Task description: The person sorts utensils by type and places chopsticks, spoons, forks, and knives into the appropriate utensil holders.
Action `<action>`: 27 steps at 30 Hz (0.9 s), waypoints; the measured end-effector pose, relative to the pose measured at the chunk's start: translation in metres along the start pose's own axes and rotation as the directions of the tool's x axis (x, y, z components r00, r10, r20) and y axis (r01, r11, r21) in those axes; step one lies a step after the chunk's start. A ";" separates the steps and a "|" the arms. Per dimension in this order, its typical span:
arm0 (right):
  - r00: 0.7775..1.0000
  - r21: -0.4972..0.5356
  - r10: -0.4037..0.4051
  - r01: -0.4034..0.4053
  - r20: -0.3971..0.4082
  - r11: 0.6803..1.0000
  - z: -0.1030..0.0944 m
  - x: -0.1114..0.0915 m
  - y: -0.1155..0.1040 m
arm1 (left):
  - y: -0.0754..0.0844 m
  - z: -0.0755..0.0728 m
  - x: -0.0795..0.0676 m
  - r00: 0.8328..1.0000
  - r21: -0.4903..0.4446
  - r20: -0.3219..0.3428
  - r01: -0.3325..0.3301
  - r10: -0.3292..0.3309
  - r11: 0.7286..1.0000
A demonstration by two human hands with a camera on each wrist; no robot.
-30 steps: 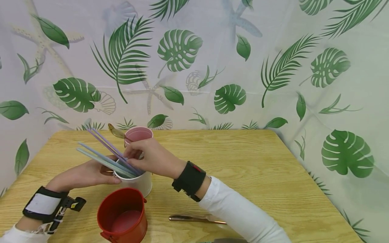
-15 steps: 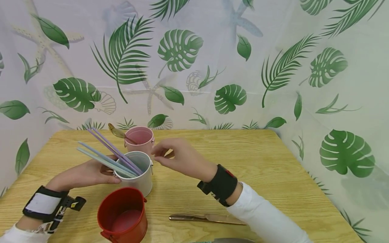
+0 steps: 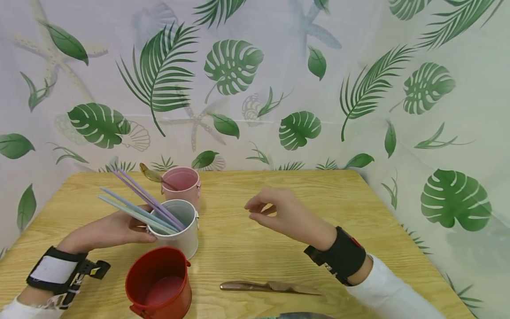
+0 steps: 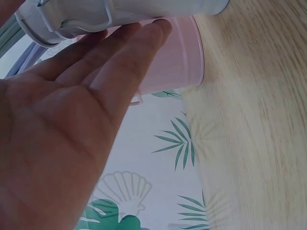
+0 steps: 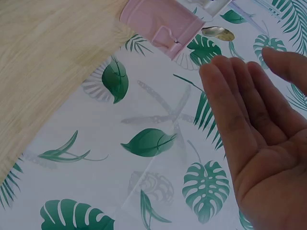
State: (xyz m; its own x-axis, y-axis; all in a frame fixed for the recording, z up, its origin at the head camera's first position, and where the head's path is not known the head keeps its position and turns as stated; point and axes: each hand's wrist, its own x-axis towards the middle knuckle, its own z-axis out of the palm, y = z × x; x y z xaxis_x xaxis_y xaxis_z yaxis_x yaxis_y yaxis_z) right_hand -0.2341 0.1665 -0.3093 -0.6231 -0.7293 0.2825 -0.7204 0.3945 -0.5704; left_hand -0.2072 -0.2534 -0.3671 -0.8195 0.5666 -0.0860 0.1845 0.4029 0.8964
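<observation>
On the left, my left hand (image 3: 107, 230) holds the side of a small white metal bucket (image 3: 185, 239), thumb at the front of its rim and fingers behind. In the left wrist view those fingers (image 4: 127, 57) lie along the white bucket's wall (image 4: 139, 10). Several straws lean out of it toward the left: purple ones (image 3: 139, 190), a blue one (image 3: 123, 202) and a pale green one (image 3: 123, 209). My right hand (image 3: 288, 217) hovers over the middle of the table, fingers loosely bent and holding nothing; the right wrist view shows its bare palm (image 5: 268, 163).
Behind the white bucket stands a pink bucket (image 3: 187, 195) with a gold spoon (image 3: 150, 173) in it. A red bucket (image 3: 181, 294) is in front. A copper-coloured knife (image 3: 271, 286) lies on the wooden table (image 3: 382, 248). Another blade (image 3: 303, 316) is cut off below.
The right hand has let go of the purple straws in the white bucket and moved away to the right. My left hand stays in place at the bucket.
</observation>
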 end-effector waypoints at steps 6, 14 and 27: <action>0.993 -0.023 0.067 -0.065 0.096 0.998 -0.009 -0.012 0.003 | -0.002 0.000 -0.004 1.000 0.020 -0.011 -0.006 0.007 1.000; 0.988 -0.028 0.088 -0.085 0.128 0.996 -0.012 -0.019 0.006 | -0.006 -0.003 -0.015 0.999 0.074 -0.034 -0.016 0.019 0.997; 0.980 -0.061 0.111 -0.103 0.166 0.993 -0.006 -0.027 0.008 | -0.016 0.004 -0.077 1.000 -0.129 0.009 -0.013 0.014 0.992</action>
State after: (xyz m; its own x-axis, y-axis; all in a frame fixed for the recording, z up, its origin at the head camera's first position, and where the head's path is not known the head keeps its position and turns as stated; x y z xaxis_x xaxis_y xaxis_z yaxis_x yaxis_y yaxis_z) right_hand -0.2249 0.1929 -0.3167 -0.6403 -0.7634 0.0854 -0.6700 0.5007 -0.5481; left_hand -0.1450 -0.3003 -0.3763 -0.8120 0.5785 -0.0775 0.1235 0.3000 0.9459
